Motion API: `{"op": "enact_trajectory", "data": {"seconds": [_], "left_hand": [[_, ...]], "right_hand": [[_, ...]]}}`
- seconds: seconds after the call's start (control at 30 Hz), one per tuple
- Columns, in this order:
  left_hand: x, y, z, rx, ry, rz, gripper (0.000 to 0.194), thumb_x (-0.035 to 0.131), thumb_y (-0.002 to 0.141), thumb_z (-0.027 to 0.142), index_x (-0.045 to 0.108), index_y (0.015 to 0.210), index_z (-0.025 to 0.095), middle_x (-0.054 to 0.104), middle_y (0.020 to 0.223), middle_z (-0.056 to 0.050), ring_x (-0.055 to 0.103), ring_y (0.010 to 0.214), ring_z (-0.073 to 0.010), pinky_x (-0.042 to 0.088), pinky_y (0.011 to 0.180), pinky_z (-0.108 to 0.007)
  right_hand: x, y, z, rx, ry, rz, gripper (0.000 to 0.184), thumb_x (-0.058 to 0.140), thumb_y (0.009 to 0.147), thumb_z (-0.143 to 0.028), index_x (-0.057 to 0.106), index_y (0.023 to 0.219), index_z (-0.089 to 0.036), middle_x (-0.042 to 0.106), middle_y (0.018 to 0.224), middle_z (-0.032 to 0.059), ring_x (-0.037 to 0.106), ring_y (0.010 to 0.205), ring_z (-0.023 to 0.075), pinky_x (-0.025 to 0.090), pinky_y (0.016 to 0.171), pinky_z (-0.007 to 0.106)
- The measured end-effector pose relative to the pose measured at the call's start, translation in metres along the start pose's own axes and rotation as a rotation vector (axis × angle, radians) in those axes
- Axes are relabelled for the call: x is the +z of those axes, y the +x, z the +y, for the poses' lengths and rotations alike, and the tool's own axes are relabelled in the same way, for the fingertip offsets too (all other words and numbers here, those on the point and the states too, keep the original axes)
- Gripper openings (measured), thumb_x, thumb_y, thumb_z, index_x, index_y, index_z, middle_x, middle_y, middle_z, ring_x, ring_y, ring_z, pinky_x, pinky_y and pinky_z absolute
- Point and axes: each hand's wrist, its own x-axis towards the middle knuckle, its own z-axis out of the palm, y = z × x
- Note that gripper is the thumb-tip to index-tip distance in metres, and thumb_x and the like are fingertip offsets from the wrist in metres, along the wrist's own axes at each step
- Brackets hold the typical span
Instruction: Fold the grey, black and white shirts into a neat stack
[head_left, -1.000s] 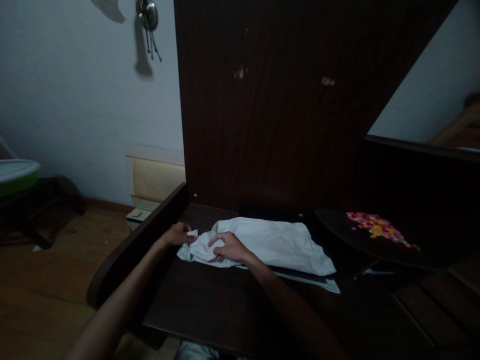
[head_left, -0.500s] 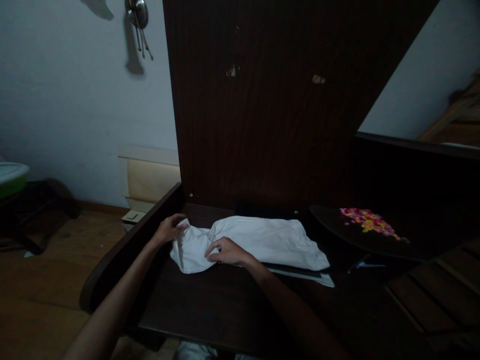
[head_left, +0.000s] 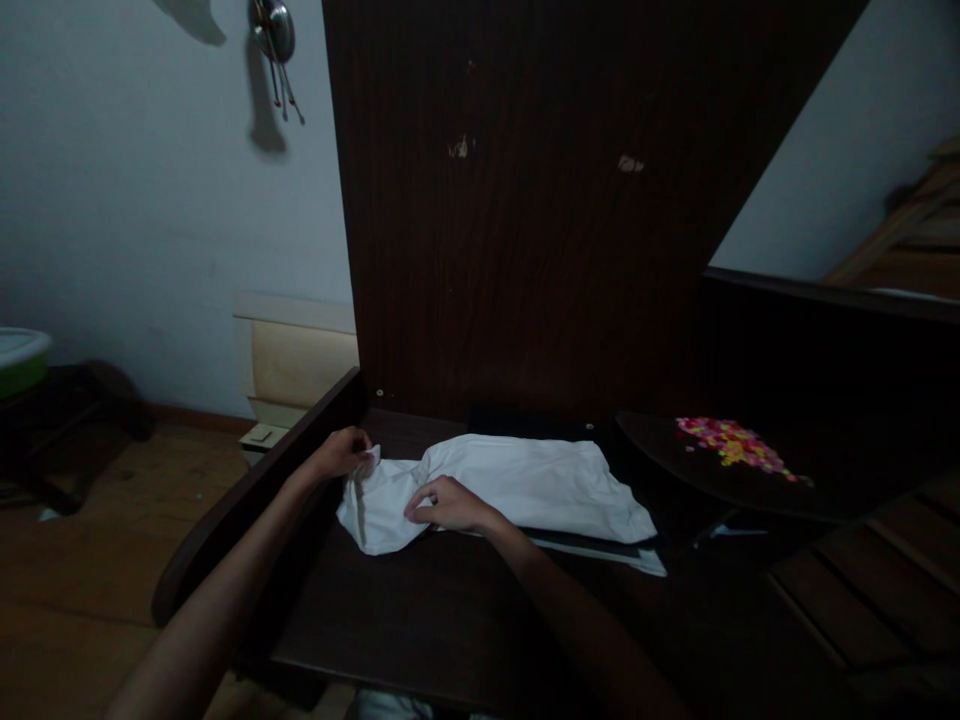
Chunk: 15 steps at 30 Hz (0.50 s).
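A white garment (head_left: 525,480) lies in a long folded bundle on a dark wooden desk (head_left: 375,625). Its narrower left end spreads out like a sleeve, with loose creases. My left hand (head_left: 341,453) pinches the upper left corner of that end and holds it slightly raised. Over the middle, where the narrow end meets the wider part, my right hand (head_left: 454,503) rests with bent fingers, its thumb and forefinger tips almost meeting on the fabric. Under the garment's front edge a thin dark layer and a pale strip of cloth stick out.
A raised side board (head_left: 255,500) borders the desk on the left, and a tall dark panel (head_left: 525,220) stands behind. Small pink and yellow pieces (head_left: 739,445) lie on a rounded shelf (head_left: 660,455) at right. A green tub (head_left: 22,370) sits far left.
My left hand has tugged the garment's corner slightly, and the corner now stands up a little more. My right hand stays in almost the same place. The view has shifted slightly.
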Motion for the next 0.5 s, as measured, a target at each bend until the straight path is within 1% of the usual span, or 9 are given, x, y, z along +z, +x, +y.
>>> {"op": "enact_trajectory", "data": {"seconds": [0.07, 0.23, 0.3, 0.4, 0.5], "left_hand": [[-0.001, 0.0, 0.003, 0.021, -0.033, 0.07, 0.015, 0.056, 0.065, 0.034, 0.062, 0.07, 0.021, 0.07, 0.075, -0.002, 0.065, 0.073, -0.0189, 0.048, 0.072, -0.027], [0.002, -0.001, 0.003, 0.008, -0.059, 0.283, 0.021, 0.052, 0.071, 0.036, 0.062, 0.078, 0.019, 0.07, 0.083, -0.005, 0.065, 0.079, -0.0196, 0.05, 0.077, -0.029], [0.005, -0.001, 0.001, 0.024, -0.081, 0.276, 0.023, 0.051, 0.072, 0.035, 0.063, 0.084, 0.019, 0.07, 0.084, -0.005, 0.065, 0.079, -0.0196, 0.05, 0.077, -0.03], [0.01, 0.001, -0.004, 0.06, -0.126, 0.183, 0.031, 0.053, 0.069, 0.031, 0.066, 0.094, 0.018, 0.072, 0.089, -0.005, 0.067, 0.082, -0.0202, 0.051, 0.078, -0.03], [0.014, 0.004, -0.005, 0.033, -0.093, 0.123, 0.04, 0.057, 0.067, 0.034, 0.069, 0.101, 0.017, 0.073, 0.092, -0.007, 0.067, 0.086, -0.0226, 0.051, 0.079, -0.03]], "right_hand": [[0.001, 0.0, -0.003, 0.01, 0.035, 0.004, 0.018, 0.066, 0.076, -0.022, 0.076, 0.087, -0.013, 0.066, 0.065, 0.0008, 0.055, 0.051, 0.0079, 0.04, 0.049, 0.016], [0.002, 0.0, -0.011, 0.045, 0.12, -0.02, 0.017, 0.067, 0.076, -0.025, 0.075, 0.086, -0.013, 0.066, 0.063, 0.0009, 0.061, 0.054, 0.0112, 0.044, 0.05, 0.018], [0.002, 0.0, -0.013, 0.047, 0.117, -0.019, 0.017, 0.067, 0.077, -0.025, 0.076, 0.086, -0.013, 0.066, 0.062, 0.0005, 0.061, 0.054, 0.011, 0.044, 0.05, 0.018], [0.003, 0.001, -0.013, 0.042, 0.107, -0.016, 0.018, 0.068, 0.077, -0.026, 0.076, 0.088, -0.013, 0.064, 0.061, -0.0001, 0.058, 0.053, 0.0097, 0.042, 0.049, 0.018], [0.004, 0.002, -0.014, 0.026, 0.094, -0.013, 0.02, 0.068, 0.079, -0.028, 0.076, 0.09, -0.013, 0.064, 0.062, -0.0004, 0.056, 0.051, 0.0083, 0.04, 0.049, 0.017]]}}
